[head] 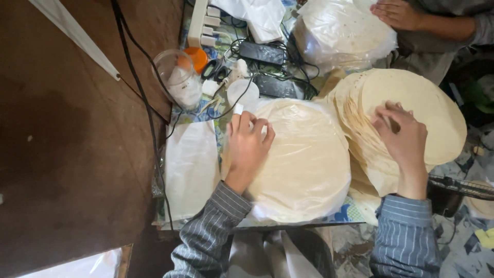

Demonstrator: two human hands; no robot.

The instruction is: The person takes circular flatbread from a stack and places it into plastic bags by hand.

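Flatbread stack (pixel 411 113) under right hand (pixel 404 139), fingers pinching top sheet; left hand (pixel 247 146) flat on bagged flatbreads (pixel 303 164)

- Bagged stack (pixel 303 159): round pale flatbreads inside clear plastic, lying flat on the table, the left hand (pixel 248 146) resting on its left edge.
- Loose stack (pixel 411 118): round cream flatbreads, fanned and slanted, just right of the bagged stack, the right hand's (pixel 404 136) fingers on its edges.
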